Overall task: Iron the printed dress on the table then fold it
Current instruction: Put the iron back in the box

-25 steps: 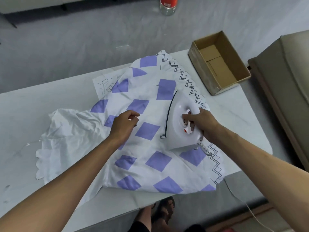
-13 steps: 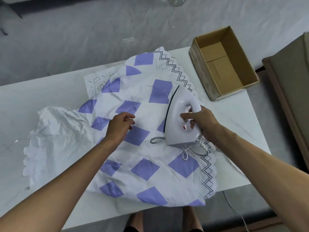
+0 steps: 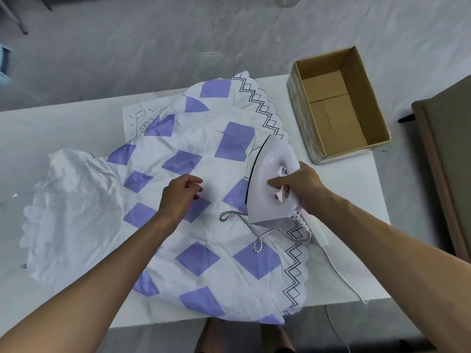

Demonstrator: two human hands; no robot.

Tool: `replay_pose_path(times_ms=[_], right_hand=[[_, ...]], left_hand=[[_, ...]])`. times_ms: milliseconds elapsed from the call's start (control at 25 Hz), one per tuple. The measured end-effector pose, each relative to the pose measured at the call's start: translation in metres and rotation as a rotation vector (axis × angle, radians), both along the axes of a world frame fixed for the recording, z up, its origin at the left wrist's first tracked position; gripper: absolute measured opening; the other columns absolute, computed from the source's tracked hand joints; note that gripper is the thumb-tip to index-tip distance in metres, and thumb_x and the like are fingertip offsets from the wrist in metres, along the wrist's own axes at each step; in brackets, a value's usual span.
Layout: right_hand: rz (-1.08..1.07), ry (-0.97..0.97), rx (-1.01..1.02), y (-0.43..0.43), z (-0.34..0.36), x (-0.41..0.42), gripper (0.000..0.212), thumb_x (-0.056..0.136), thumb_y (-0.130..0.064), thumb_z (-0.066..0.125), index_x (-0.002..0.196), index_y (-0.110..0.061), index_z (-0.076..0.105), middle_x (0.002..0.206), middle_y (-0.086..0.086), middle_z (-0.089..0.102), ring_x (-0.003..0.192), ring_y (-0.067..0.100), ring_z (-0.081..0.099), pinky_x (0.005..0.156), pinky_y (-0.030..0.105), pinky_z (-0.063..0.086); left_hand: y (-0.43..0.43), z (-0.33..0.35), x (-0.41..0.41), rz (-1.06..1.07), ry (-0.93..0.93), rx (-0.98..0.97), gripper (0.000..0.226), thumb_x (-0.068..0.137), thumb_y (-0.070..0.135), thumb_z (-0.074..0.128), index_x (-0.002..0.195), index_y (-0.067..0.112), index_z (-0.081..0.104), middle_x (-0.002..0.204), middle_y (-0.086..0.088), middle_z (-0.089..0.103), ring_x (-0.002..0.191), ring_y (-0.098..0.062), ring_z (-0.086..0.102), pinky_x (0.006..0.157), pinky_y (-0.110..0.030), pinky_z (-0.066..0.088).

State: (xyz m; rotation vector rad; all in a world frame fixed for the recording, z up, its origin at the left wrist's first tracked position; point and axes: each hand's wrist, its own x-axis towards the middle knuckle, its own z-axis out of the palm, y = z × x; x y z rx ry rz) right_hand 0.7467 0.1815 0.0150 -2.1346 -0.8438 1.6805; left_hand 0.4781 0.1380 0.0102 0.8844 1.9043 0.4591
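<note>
Dress [image 3: 193,250]: being left spread on the desk [image 3: 63,123], crumpled at left, unfolded.
Left grip [image 3: 179,193]: being rested curled on cloth; pinch cannot be told.
Right grip [image 3: 303,186]: being wrapped round the iron [image 3: 267,174] handle.
Change: iron being slid nearer the hem, cord [image 3: 269,232] now looped on dress; ironing judged midway.
Box [image 3: 369,98]: being left open, far right; nothing seen inside.

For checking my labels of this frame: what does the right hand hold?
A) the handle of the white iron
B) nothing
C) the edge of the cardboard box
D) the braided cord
A: the right hand has its fingers curled round the handle of the white iron, which rests on the printed dress.
</note>
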Motion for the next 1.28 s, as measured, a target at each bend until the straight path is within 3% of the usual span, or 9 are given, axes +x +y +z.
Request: replay_pose_path(times_ms=[200,360,520,640,920,1120,1200,1280], right_hand=[[0.039,-0.073,-0.013,0.004,0.002,-0.008,0.043,0.059,-0.022,0.085,0.092,-0.018,0.058,0.070,0.010,0.063,0.058,0.028,0.058,0.046,0.031,0.047],[0.152,-0.160,0.054,0.007,0.006,-0.016,0.037,0.061,-0.019,0.082,0.085,-0.020,0.054,0.075,0.009,0.065,0.065,0.028,0.061,0.051,0.029,0.047],[0.256,-0.256,0.142,0.010,0.015,-0.019,0.030,0.067,-0.013,0.078,0.088,-0.013,0.056,0.067,0.006,0.063,0.045,0.016,0.058,0.039,0.015,0.037],[0.205,-0.259,0.148,0.012,0.018,-0.014,0.026,0.067,-0.013,0.078,0.084,-0.013,0.058,0.059,0.003,0.061,0.036,0.011,0.052,0.036,0.013,0.034],[0.116,-0.239,0.207,0.012,0.021,-0.007,0.030,0.065,-0.018,0.081,0.085,-0.015,0.059,0.061,0.004,0.064,0.043,0.017,0.055,0.050,0.024,0.044],[-0.146,-0.026,0.204,0.012,0.025,0.002,0.024,0.069,-0.011,0.081,0.082,-0.013,0.061,0.061,0.009,0.061,0.047,0.020,0.051,0.054,0.032,0.047],[-0.227,0.042,0.193,0.013,0.027,0.004,0.024,0.070,-0.006,0.081,0.081,-0.013,0.061,0.059,0.007,0.059,0.043,0.015,0.049,0.052,0.030,0.047],[-0.312,0.113,0.184,0.015,0.029,0.004,0.027,0.070,-0.003,0.081,0.080,-0.014,0.059,0.056,0.004,0.056,0.039,0.012,0.048,0.046,0.025,0.045]], left_hand=[[-0.003,-0.006,-0.006,0.008,-0.019,-0.015,0.018,0.094,0.010,0.052,0.102,0.018,0.067,0.095,-0.002,0.071,0.077,-0.017,0.066,0.082,-0.035,0.052],[-0.002,-0.008,-0.013,-0.001,-0.031,-0.015,0.019,0.095,0.011,0.051,0.104,0.016,0.067,0.095,-0.001,0.071,0.079,-0.018,0.066,0.080,-0.033,0.052],[-0.006,-0.012,-0.024,-0.023,0.013,-0.023,0.019,0.096,0.012,0.051,0.105,0.016,0.067,0.097,-0.001,0.070,0.083,-0.017,0.067,0.081,-0.032,0.052],[-0.009,-0.015,-0.024,-0.034,-0.005,-0.039,0.018,0.096,0.011,0.051,0.103,0.018,0.066,0.098,-0.001,0.070,0.084,-0.018,0.067,0.083,-0.034,0.052],[-0.009,-0.012,-0.015,-0.101,-0.075,-0.046,0.016,0.093,0.018,0.058,0.106,0.022,0.067,0.102,0.003,0.070,0.096,-0.016,0.066,0.087,-0.032,0.050],[-0.010,-0.005,0.010,-0.261,-0.383,-0.136,0.022,0.088,0.033,0.063,0.110,0.030,0.066,0.113,0.009,0.070,0.112,-0.009,0.061,0.101,-0.029,0.042],[-0.014,-0.005,0.020,-0.339,-0.420,-0.145,0.024,0.088,0.033,0.064,0.111,0.027,0.068,0.107,0.006,0.072,0.105,-0.008,0.063,0.097,-0.027,0.043],[-0.018,-0.006,0.024,-0.407,-0.413,-0.133,0.018,0.088,0.016,0.067,0.106,0.018,0.071,0.094,-0.005,0.073,0.092,-0.009,0.065,0.092,-0.028,0.046]])
